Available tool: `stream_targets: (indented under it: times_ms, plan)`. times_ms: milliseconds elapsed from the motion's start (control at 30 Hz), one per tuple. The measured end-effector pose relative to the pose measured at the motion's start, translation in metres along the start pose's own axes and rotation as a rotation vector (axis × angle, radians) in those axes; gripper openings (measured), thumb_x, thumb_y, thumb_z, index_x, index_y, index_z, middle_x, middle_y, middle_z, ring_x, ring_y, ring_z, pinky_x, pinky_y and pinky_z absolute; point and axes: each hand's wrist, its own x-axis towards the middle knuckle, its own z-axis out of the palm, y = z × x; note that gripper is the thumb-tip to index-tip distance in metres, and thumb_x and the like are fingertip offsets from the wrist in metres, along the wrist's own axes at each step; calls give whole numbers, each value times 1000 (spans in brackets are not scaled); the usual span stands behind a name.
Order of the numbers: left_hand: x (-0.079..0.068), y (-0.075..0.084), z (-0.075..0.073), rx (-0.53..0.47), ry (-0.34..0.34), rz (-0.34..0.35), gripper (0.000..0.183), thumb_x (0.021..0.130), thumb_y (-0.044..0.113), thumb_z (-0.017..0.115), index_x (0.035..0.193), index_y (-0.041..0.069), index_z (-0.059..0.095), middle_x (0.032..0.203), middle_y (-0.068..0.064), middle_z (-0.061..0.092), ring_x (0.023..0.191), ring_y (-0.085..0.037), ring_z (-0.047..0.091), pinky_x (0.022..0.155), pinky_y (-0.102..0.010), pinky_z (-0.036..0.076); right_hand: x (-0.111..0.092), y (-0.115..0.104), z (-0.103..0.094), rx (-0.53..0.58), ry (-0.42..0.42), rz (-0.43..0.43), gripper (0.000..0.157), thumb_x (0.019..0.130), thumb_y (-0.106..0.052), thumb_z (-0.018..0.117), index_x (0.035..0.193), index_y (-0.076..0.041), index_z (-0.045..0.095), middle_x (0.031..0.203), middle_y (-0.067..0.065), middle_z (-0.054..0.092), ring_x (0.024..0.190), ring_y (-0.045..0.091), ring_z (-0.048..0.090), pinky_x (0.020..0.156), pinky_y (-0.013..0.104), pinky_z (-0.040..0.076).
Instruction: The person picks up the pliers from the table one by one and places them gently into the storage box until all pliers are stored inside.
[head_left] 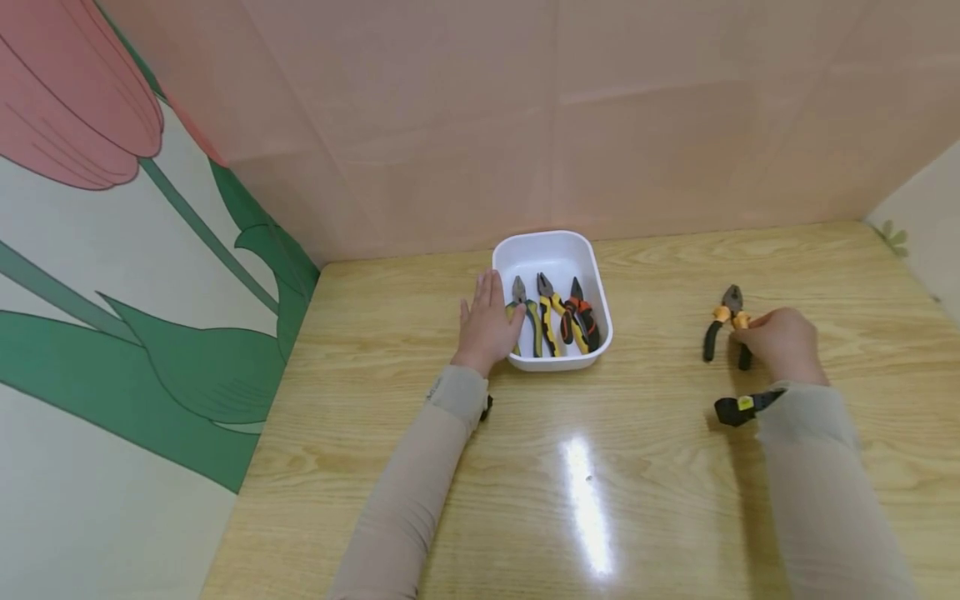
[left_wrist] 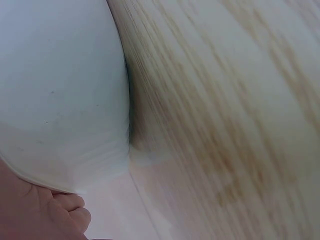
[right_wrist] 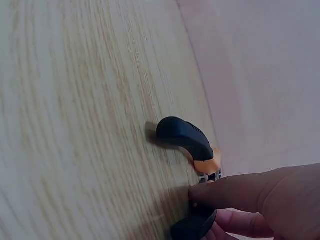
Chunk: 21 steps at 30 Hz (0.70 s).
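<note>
My left hand [head_left: 489,327] rests on the left rim of a white plastic bin [head_left: 604,329], its fingers straight and its thumb over the inside. In the left wrist view the wall of the bin [left_wrist: 65,100] fills the left side. Inside lie several pliers: a green-handled pair [head_left: 535,325], a yellow-and-black pair [head_left: 548,321] and a red-and-black pair [head_left: 588,321]. Well to the right, my right hand [head_left: 783,340] pinches the right handle of orange-and-black pliers [head_left: 722,314], jaws pointing away from me. The right wrist view shows their other black handle [right_wrist: 185,137] free.
The wooden table [head_left: 645,467] runs back to a pinkish covered wall [head_left: 450,167]. On the left stands a panel with a painted tulip [head_left: 82,92]. A black wrist strap [head_left: 738,408] hangs at my right sleeve.
</note>
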Motion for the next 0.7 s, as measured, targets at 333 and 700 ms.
stream_targets:
  times_ms: [333, 700]
  plan:
    - [-1, 1, -1, 1, -1, 4, 79, 107, 50, 36, 163, 7, 0, 171, -8, 0, 157, -22, -1, 125, -55, 5, 3, 2, -3, -5, -22, 3, 38, 92, -20, 65, 102, 16, 62, 81, 20, 63, 72, 30, 57, 54, 32, 45]
    - [2, 0, 0, 2, -18, -12, 80, 107, 52, 36, 163, 10, -2, 171, -5, -3, 157, -20, -3, 125, -54, 4, 5, 8, -7, -27, -23, -17, 42, 92, -26, 66, 99, 15, 67, 84, 22, 68, 74, 31, 60, 53, 30, 45]
